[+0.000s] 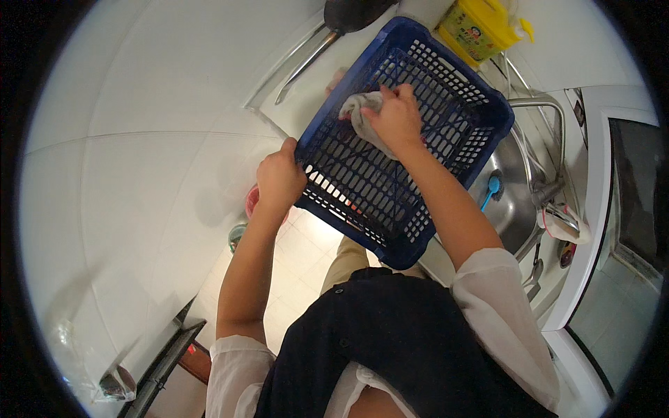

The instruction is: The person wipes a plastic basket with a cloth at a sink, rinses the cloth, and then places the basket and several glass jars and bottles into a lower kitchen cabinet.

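Observation:
A dark blue plastic crate (360, 232) with slotted walls and base is tilted in front of me, its open side facing up at me. My left hand (282, 175) grips its left rim near the corner. Inside the crate, my right hand (400, 117) holds a crumpled whitish-grey cloth (363, 123) against the slotted surface. Part of the cloth is hidden under the fingers. The crate's far end reaches over the counter, and its right edge overlaps the sink.
To the right is a steel sink (509, 209) with a curved faucet (559, 130) and a blue-handled brush (491, 190). A yellow pump jug (478, 31) and a wok (355, 13) stand beyond the crate. A red container (252, 201) is below my left hand.

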Motion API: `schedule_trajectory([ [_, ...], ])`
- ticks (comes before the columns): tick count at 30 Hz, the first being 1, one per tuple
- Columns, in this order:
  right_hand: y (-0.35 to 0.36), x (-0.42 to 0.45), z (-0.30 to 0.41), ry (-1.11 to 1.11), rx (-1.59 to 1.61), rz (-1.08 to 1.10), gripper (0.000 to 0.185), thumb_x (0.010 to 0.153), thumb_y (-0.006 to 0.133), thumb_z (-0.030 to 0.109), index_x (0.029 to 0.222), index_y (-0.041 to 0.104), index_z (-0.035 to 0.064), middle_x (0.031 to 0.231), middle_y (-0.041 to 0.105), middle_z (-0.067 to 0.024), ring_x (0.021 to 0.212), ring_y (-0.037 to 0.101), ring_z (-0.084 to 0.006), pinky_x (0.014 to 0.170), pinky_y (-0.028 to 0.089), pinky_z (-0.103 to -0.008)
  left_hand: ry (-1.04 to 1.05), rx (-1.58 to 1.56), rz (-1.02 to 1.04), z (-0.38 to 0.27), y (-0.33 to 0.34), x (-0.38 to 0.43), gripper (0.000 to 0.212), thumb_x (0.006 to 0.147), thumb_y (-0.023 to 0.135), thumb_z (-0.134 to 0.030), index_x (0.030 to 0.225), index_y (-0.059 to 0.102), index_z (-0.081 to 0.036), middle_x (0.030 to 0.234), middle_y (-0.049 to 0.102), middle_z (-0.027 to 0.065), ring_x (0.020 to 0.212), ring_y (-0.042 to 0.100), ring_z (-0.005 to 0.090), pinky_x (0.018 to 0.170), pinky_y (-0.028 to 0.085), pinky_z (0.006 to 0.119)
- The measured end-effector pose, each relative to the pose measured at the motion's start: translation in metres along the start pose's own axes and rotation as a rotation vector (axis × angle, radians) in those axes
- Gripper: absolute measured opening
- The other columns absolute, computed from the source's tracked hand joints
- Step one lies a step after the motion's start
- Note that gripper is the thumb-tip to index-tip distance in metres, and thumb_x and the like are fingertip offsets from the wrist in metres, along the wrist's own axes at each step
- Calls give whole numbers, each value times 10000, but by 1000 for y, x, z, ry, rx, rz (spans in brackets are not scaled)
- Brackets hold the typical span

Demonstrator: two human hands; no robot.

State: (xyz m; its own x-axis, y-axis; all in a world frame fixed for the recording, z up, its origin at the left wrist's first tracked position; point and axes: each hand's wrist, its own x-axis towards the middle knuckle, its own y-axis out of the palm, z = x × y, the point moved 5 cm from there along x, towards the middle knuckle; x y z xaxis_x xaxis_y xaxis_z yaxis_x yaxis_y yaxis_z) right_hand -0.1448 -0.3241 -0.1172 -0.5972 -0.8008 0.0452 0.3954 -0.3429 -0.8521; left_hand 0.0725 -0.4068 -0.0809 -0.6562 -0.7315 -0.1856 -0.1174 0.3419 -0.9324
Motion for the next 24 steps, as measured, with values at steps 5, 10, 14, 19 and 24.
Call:
schedule_trajectory([
  [5, 61, -13, 5, -21, -22, -172, 290, 791, 667, 175, 1032, 644, 16, 1069, 500, -171, 943, 581, -342, 761, 509, -418, 36, -5, -27, -10, -3, 3, 246, 706, 587, -34, 946, 533, -41, 706, 628, 209, 706, 626, 402, 646, 492, 496],
  [10, 100, -72, 53, -195, 36, 246, 229, 846, 530, 102, 1052, 556, 5, 1029, 544, -206, 899, 607, -379, 776, 481, -480, 40, 22, -12, -4, -1, 4, 247, 700, 598, -38, 939, 532, -37, 714, 631, 211, 712, 627, 404, 652, 496, 493],
  [14, 116, -97, 59, -281, 407, 311, 291, 828, 519, 99, 1114, 531, 41, 1024, 575, -223, 905, 614, -392, 805, 469, -480, 13, 12, 16, -4, 1, 6, 312, 695, 632, -49, 996, 551, -66, 770, 638, 221, 754, 621, 416, 685, 492, 503],
  [19, 96, -97, 77, -425, 285, 576, 256, 794, 553, 41, 1037, 632, 61, 1196, 557, -108, 1054, 579, -314, 851, 480, -403, 28, 31, -6, 1, 2, 5, 270, 705, 610, -48, 964, 535, -57, 757, 635, 222, 752, 623, 416, 679, 491, 506],
  [24, 89, -117, 49, -670, 37, 735, 240, 717, 604, 40, 943, 678, 72, 1129, 588, -103, 1008, 603, -306, 818, 503, -401, 6, 13, 0, -4, 0, 1, 247, 718, 602, -52, 953, 524, -58, 769, 636, 227, 761, 624, 418, 685, 491, 511],
])
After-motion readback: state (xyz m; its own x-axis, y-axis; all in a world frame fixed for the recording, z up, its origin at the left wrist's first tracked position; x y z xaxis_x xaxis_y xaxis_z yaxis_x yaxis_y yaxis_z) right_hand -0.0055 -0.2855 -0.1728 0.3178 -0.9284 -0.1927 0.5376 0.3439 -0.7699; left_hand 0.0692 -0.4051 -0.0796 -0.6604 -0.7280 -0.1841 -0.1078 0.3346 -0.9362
